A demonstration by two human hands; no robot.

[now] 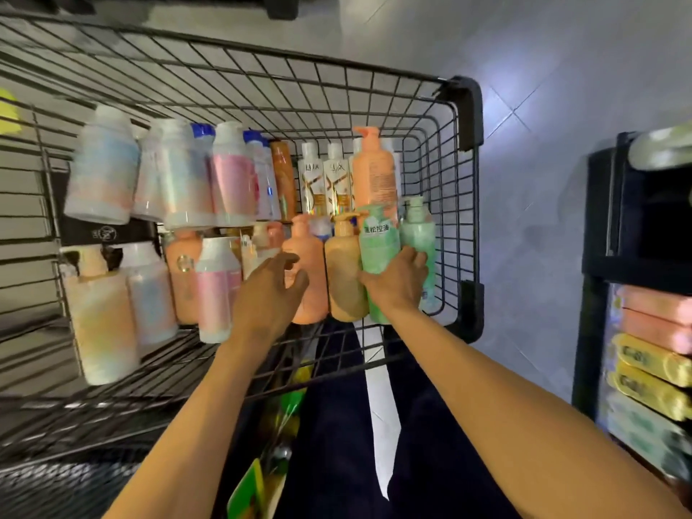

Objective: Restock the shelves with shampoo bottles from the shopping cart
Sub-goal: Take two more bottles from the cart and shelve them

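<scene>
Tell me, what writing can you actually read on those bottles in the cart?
"LUX": on each of two white bottles in the cart.
"蓬松控油": on the green bottle the right hand grips.
All other labels, and the packs on the shelf: too blurred to read.

Grey tiled floor (531, 118): glossy, with a bluish-white glare patch near the top right.
Soft wrapped packs, stacked flat at the right edge: two pink (655, 312) on top, two yellow (653, 368) below, pale green (644, 436) lowest; print blurred.
Pale grey-green rounded object (662, 151): upper right, blurred.
Green-and-yellow item (254, 488): bottom centre, too blurred to identify.
Yellow shape (7, 110): left edge, cut off.
Black object (281, 5): top edge, partly in view.
</scene>
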